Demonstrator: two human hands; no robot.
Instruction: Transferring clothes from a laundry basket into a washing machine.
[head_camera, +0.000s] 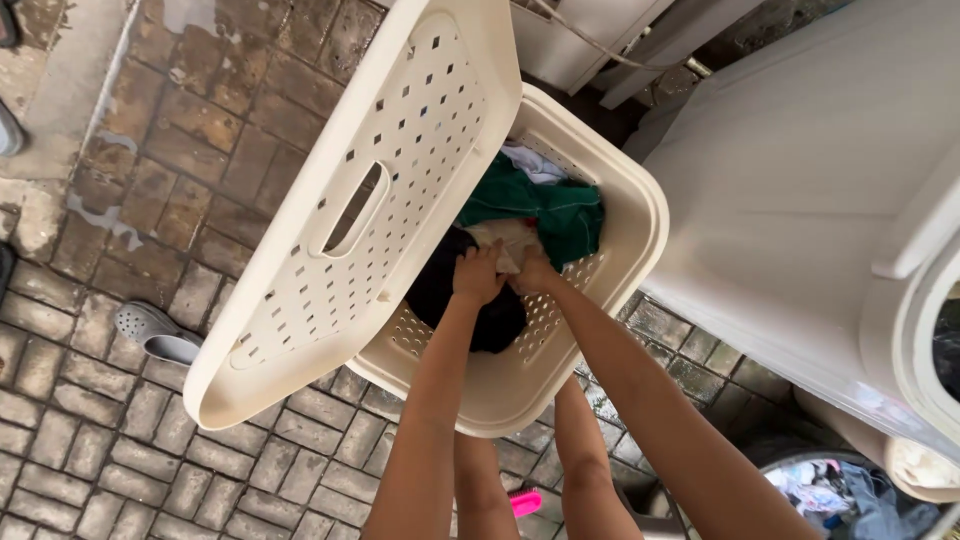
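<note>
A cream plastic laundry basket (640, 215) with a perforated hinged lid (350, 210) standing open sits on the brick floor. Inside lie a green cloth (545, 210), a white cloth (530, 160), a black cloth (440, 290) and a pale cream cloth (505, 240). Both arms reach down into the basket. My left hand (478, 275) and my right hand (535, 272) both grip the pale cream cloth, side by side, above the black cloth.
A white washing machine (800, 200) stands right of the basket. A grey clog (155, 332) lies on the wet brick floor at left. A tub with clothes (850, 495) is at the bottom right. My legs and a pink sandal (525, 502) show below.
</note>
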